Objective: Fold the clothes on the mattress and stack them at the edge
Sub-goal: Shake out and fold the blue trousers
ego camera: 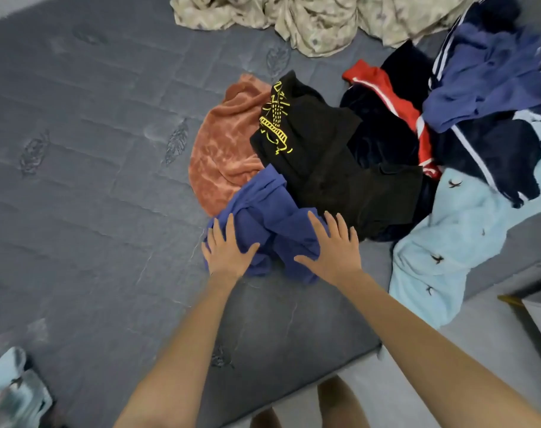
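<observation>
A head-down view showed a grey quilted mattress (93, 149) with loose laundry heaped toward its right side. At the far lower left lay a pale blue cloth (6, 381), partly cut off by the frame. Further right, an orange towel (226, 149) sat crumpled flat. Just in front of it, near the mattress's front edge, the left hand (227, 254) rested with fingers spread and straight on a bunched purple-blue garment (272, 217). The right hand (335, 248) lay equally spread on the garment's right side, neither hand pinching any cloth. Behind them sat a black shirt with yellow print (309, 143), then a navy and red garment (392, 118), and a light blue towel with small birds (448, 242) hung over the right edge. The purple-blue garment looked light, soft and limp, so it would likely sag and needed spreading flat first. Pinching it at two corners or the shoulder seams seemed the best hold.
</observation>
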`<state>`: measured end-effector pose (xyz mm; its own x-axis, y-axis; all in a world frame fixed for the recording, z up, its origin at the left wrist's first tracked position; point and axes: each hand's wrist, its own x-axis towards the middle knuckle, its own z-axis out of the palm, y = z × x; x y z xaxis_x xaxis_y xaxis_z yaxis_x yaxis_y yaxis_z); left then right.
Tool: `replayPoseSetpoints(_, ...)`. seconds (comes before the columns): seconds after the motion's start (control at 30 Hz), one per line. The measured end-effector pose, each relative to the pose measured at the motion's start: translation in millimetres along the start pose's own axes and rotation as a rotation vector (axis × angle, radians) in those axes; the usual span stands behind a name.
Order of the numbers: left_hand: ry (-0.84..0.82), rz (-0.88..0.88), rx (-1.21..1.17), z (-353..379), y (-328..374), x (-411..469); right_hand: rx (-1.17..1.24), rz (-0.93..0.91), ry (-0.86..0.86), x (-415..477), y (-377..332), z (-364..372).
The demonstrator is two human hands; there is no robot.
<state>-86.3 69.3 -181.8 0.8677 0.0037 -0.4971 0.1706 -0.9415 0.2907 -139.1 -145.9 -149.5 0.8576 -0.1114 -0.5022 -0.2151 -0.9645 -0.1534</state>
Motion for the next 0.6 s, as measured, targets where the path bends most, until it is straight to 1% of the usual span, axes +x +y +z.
replayPoseSetpoints(0.07,0.001,-0.064,-0.038,22.0,-4.1,21.5,0.046,0.018,-0.002,24.6,5.5,15.8)
replayPoseSetpoints(0.2,0.114,-0.163,-0.224,56.8,-10.8,53.3,0.197,0.051,0.02,64.3,9.3,40.7)
replayPoseSetpoints(0.27,0.162,-0.196,-0.213,68.6,-14.2,62.0,0.177,0.027,0.038,76.5,10.9,48.0)
replayPoseSetpoints(0.33,0.214,-0.191,-0.2,73.8,-17.1,66.2,0.13,-0.003,0.062,82.8,12.3,50.8)
replayPoseSetpoints(0.43,0.242,-0.117,-0.399,67.4,-16.4,58.7,0.179,-0.047,0.078,81.0,11.5,46.2)
replayPoseSetpoints(0.53,0.292,-0.07,-0.496,44.9,-10.5,36.7,0.337,-0.077,0.101,65.7,4.2,29.7)
replayPoseSetpoints(0.6,0.345,-0.035,-0.577,20.1,-5.4,20.5,0.537,-0.041,0.11,52.0,-8.2,9.2)
